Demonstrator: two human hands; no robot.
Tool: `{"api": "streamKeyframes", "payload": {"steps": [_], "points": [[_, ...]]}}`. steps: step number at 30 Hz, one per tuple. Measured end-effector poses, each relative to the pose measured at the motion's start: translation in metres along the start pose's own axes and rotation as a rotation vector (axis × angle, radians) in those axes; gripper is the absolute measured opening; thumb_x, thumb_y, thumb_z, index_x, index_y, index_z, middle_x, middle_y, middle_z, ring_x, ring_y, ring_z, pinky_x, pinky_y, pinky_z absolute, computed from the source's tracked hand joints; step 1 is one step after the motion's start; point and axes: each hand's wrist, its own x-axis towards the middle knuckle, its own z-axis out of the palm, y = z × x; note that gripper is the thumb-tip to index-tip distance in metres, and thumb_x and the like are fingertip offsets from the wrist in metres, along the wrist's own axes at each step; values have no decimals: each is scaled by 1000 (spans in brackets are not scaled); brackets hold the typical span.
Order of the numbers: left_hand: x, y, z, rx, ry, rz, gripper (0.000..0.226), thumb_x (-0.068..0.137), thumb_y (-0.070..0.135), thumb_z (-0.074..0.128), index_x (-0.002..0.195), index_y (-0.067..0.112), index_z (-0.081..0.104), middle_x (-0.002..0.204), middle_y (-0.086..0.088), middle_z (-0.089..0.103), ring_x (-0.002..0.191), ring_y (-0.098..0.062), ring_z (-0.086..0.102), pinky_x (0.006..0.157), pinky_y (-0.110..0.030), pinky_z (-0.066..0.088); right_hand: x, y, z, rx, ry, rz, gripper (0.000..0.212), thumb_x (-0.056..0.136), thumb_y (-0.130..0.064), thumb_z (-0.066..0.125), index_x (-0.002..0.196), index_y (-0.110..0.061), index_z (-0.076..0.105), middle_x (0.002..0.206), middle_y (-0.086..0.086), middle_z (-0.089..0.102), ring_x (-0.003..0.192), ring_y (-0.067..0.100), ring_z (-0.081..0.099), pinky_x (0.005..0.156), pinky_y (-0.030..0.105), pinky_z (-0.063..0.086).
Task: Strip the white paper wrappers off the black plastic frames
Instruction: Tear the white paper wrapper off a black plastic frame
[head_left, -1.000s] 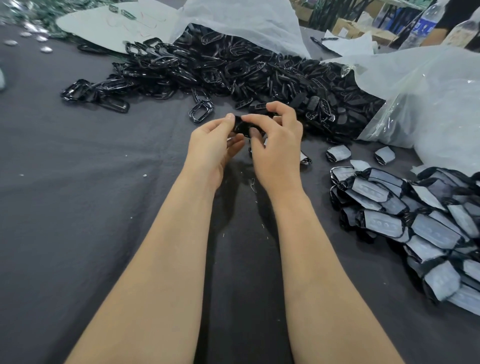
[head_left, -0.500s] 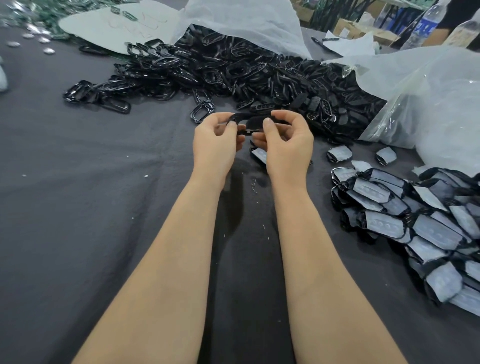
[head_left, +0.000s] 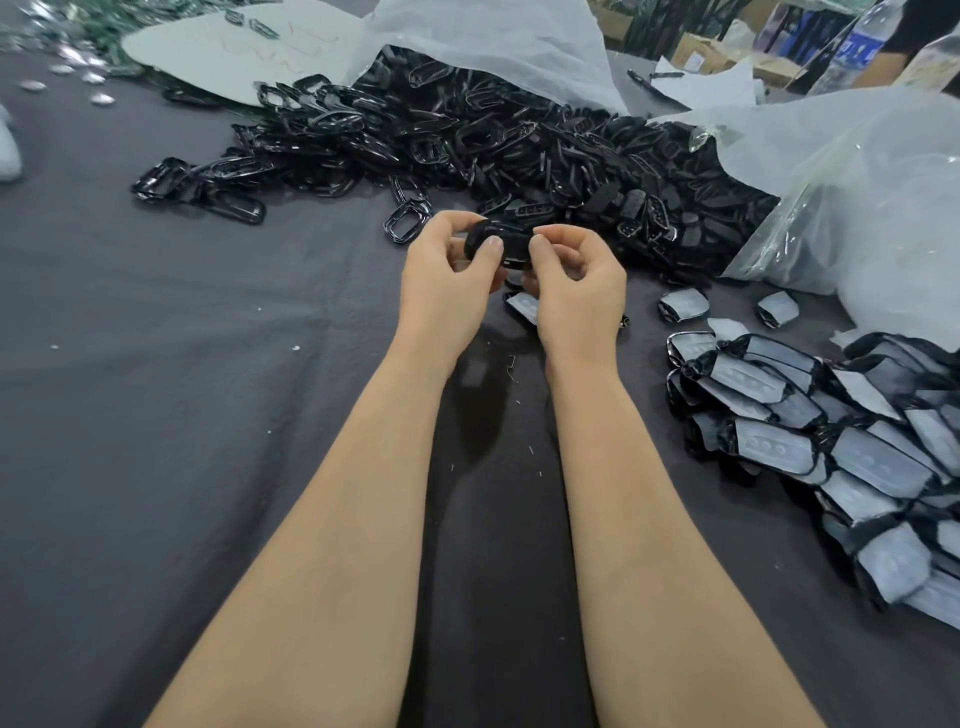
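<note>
The right hand (head_left: 576, 291) has rolled thumb-up since a second ago; it and the left hand (head_left: 447, 283) pinch one black frame (head_left: 503, 245) between them, above the cloth (head_left: 156, 415). A heap of bare frames (head_left: 493, 145) lies at twelve o'clock, wrapped frames (head_left: 831, 447) at four o'clock.

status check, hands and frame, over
Left hand and right hand both pinch one black frame. Wrapper on it unclear. Nothing in the way; wrapped pile at right.

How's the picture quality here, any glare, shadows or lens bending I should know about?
Head view: even light, with a dark shadow on the grey cloth between the forearms; bright glints on the pile of bare frames and the clear plastic bag; wide-angle stretch at the edges, while left hand, right hand and held frame look sharp.
</note>
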Motion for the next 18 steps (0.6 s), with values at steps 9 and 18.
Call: {"api": "streamKeyframes", "payload": {"steps": [9,18], "points": [[-4,-2,1,193,24,65,22,93,10,55,89,31,50,84,-4,68,73,-13,69,73,-27,57,1,2,1,-71,40,-47,12,89,-5,60,99,-9,58,83,-10,56,80,6,58,84,26,52],[-2,-1,-2,132,12,18,26,96,11,52,82,33,48,74,-3,65,52,-1,62,63,-25,57,0,1,-1,-107,28,-55,12,87,-5,61,89,-15,55,75,-8,54,74,8,56,83,35,54]]}}
